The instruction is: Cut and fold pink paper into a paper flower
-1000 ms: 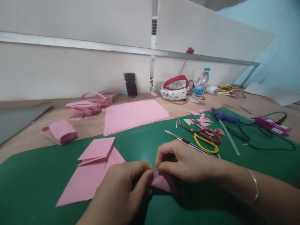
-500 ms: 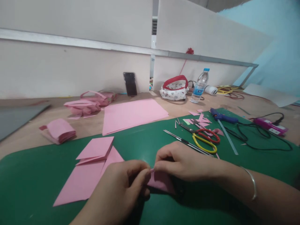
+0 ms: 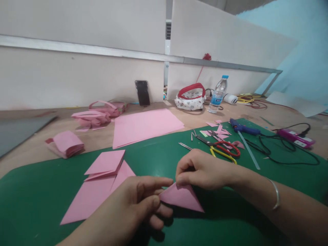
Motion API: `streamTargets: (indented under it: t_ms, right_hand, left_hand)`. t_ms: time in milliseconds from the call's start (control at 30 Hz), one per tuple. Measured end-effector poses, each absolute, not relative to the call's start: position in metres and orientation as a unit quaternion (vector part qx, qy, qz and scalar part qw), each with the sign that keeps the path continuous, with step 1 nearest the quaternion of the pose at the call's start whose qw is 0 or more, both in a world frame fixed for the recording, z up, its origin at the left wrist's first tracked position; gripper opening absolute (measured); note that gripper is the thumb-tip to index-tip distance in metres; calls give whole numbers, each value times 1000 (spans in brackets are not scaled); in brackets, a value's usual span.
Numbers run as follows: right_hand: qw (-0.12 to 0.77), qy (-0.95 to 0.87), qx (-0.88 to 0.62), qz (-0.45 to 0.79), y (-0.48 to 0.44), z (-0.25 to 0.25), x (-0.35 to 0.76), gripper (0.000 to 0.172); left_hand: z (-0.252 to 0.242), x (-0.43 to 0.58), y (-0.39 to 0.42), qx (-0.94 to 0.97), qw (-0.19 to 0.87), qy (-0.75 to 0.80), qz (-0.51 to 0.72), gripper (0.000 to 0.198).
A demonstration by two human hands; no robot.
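My right hand pinches the top edge of a small folded piece of pink paper, which has a triangular shape. At the paper's left corner is my left hand, its fingers spread apart and the index finger stretched toward the right hand. Whether the left fingertips touch that corner is hard to tell. Beneath both hands lies a green cutting mat. Left of them, folded pink sheets rest on the mat, partly hidden by my left forearm.
Scissors, a partly covered utility knife, pink scraps and a blue glue gun lie at right. Behind are a pink paper stack, folded pink pieces, a phone, a pouch and a bottle.
My left fingers have opened from their pinch on the pink paper. The right hand has shifted slightly up and right, and more of the triangle shows.
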State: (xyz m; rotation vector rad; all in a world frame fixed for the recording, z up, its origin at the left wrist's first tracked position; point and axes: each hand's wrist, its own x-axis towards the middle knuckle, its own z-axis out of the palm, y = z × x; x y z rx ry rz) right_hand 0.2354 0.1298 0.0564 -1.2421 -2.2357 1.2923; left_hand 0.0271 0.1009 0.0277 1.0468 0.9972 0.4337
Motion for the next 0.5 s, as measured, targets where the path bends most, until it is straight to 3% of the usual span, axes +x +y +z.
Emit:
streamTargets:
  t_ms: [100,233,367,433,500]
  right_hand:
    - [172,-744,-460,454,132,58,236,14]
    - [239,-695,-504,454,139,57,237,18]
    - [290,-632,-532,483,147,52,236,14]
    - [293,-607,-535,510,149,51,235,11]
    - [291,-586,-532,538,147,50,232,11]
  left_hand:
    - [36,25,103,489,681,494,230,58]
    - [44,22,101,612,492,571,241,29]
    - [40,22,96,746,384,534,102,35]
    - [37,21,96,766,314,547,124,28]
    - [38,20,99,751,266,579,174,37]
